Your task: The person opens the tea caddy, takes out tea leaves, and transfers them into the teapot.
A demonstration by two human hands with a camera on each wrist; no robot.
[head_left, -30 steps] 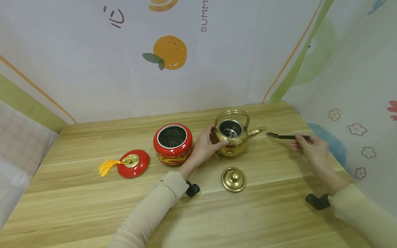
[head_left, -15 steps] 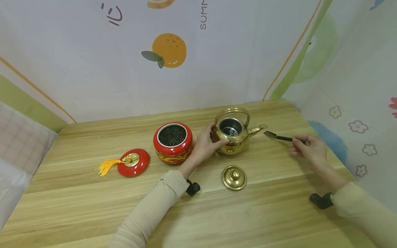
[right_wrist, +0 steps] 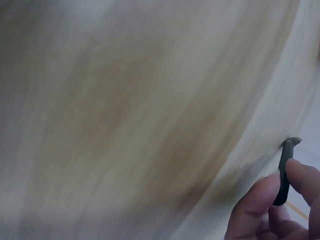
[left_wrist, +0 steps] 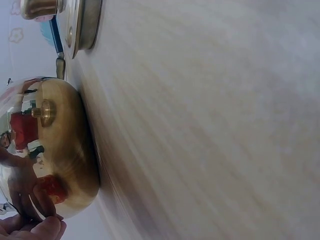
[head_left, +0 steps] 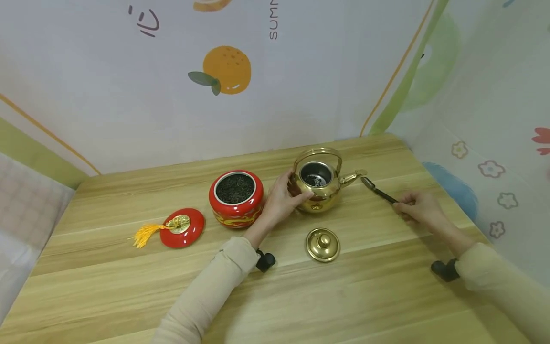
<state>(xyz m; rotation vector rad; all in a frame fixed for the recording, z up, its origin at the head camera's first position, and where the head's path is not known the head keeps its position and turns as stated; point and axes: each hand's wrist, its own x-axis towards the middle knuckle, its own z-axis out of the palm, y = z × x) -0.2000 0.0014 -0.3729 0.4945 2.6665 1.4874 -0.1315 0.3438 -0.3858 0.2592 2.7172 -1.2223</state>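
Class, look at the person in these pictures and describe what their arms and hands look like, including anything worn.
The left sleeve and right sleeve are long, pale beige and without visible pattern; the left one is creased. A small, rounded black device shows by the left cuff, and a similar black one by the right. The left hand and right hand are ungloved.

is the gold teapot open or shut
Open: the head view looks straight into the gold teapot, and its gold lid lies apart from it on the table.

"SUM" txt (head_left: 273, 23) on backdrop (head_left: 292, 86) (rest cut).
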